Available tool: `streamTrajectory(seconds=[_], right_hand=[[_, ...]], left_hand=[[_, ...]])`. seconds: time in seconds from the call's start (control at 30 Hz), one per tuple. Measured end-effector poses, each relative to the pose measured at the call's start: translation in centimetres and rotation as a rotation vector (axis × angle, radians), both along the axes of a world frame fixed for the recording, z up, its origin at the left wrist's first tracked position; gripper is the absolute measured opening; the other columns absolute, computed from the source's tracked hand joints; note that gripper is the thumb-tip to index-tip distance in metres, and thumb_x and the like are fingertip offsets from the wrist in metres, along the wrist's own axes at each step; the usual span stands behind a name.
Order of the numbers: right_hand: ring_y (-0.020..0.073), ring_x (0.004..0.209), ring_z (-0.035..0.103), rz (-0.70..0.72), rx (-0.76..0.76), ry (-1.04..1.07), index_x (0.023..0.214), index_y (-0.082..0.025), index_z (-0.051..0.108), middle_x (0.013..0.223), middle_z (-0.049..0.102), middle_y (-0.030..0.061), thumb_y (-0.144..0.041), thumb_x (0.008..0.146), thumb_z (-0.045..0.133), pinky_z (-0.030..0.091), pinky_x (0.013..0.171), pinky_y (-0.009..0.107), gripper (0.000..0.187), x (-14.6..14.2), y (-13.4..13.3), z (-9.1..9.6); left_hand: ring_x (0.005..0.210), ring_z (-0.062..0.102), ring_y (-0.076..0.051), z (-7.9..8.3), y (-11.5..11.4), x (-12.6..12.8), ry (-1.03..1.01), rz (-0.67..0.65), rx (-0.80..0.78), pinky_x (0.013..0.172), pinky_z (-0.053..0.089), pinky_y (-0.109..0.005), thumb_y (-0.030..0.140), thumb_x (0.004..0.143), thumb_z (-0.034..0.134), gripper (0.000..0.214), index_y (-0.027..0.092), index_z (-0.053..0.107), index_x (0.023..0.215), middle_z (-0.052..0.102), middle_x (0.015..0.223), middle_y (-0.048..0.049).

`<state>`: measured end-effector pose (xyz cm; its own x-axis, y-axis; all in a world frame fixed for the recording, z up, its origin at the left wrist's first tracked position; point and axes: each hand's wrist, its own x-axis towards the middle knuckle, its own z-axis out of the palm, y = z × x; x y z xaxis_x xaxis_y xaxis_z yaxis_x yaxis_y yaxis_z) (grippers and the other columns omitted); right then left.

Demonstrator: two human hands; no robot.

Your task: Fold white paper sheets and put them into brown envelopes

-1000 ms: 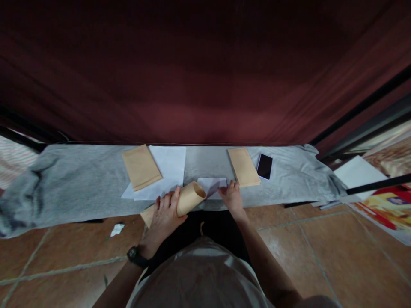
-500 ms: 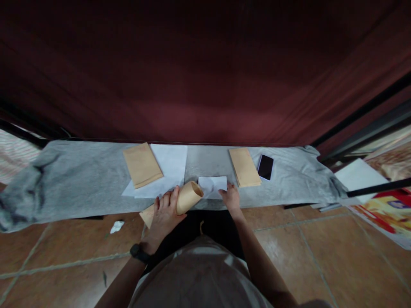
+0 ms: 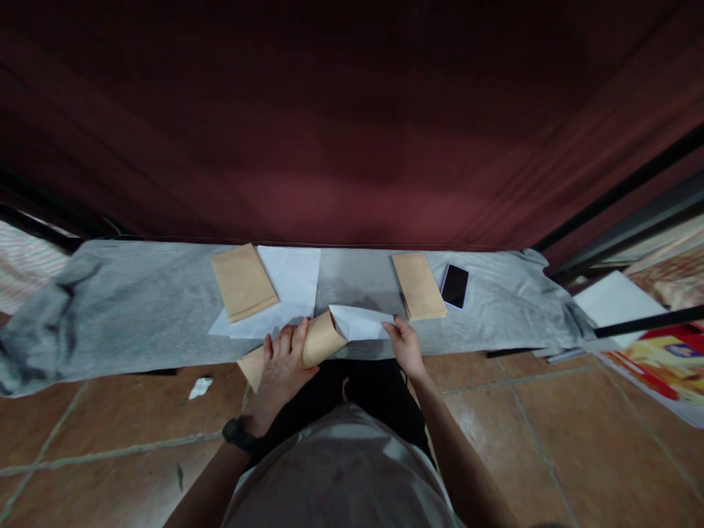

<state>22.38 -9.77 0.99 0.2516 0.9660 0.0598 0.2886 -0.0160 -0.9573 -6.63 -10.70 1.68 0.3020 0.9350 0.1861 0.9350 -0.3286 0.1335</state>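
My left hand is wrapped over a brown paper envelope, whose mouth bulges round and faces right. Between the fingers and thumb of my right hand is the right end of a folded white paper. The paper's left end meets the envelope's mouth; how far inside it reaches is hidden. Left of these, a stack of brown envelopes lies partly over white sheets. Another stack of brown envelopes rests beyond my right hand.
A phone lies right of the right-hand stack. Grey cloth covers the narrow bench. A dark red panel rises behind it. White scrap lies on the tiled floor, and a red and yellow box is at right.
My right hand has lifted the white paper off the cloth and brought its left end to the envelope's mouth. The left hand keeps its place on the envelope.
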Motion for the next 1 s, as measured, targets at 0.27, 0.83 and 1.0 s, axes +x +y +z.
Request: streamTrajectory(seconds=[0.27, 0.83, 1.0], right_hand=[[0.0200, 0.075, 0.065, 0.234, -0.113, -0.255, 0.087, -0.023, 0.072, 0.083, 0.074, 0.0035, -0.034, 0.090, 0.053, 0.047, 0.069, 0.028, 0.023, 3.0, 0.9, 1.3], [0.0211, 0.109, 0.065, 0.223, -0.003, -0.140, 0.086, -0.023, 0.074, 0.114, 0.071, 0.0067, -0.030, 0.094, 0.051, 0.051, 0.097, 0.033, 0.025, -3.7, -0.1, 0.4], [0.0184, 0.097, 0.067, 0.198, -0.094, -0.102, 0.085, -0.022, 0.072, 0.111, 0.070, 0.0065, -0.021, 0.091, 0.050, 0.054, 0.089, 0.030, 0.023, -4.4, -0.2, -0.3]], left_hand=[[0.137, 0.042, -0.042, -0.6, -0.2, -0.2, 0.019, 0.018, 0.024, 0.118, 0.018, -0.066, 0.030, 0.074, 0.070, 0.099, 0.015, 0.020, 0.159, 0.050, 0.143, -0.0226], [0.136, 0.044, -0.040, 2.2, 0.5, 3.6, -0.058, -0.147, 0.014, 0.119, 0.023, -0.058, 0.032, 0.075, 0.070, 0.097, 0.015, 0.023, 0.158, 0.051, 0.139, -0.0209], [0.135, 0.045, -0.038, 2.8, 1.0, 4.5, -0.059, -0.214, -0.013, 0.119, 0.023, -0.058, 0.025, 0.073, 0.068, 0.097, 0.019, 0.022, 0.159, 0.053, 0.135, -0.0181]])
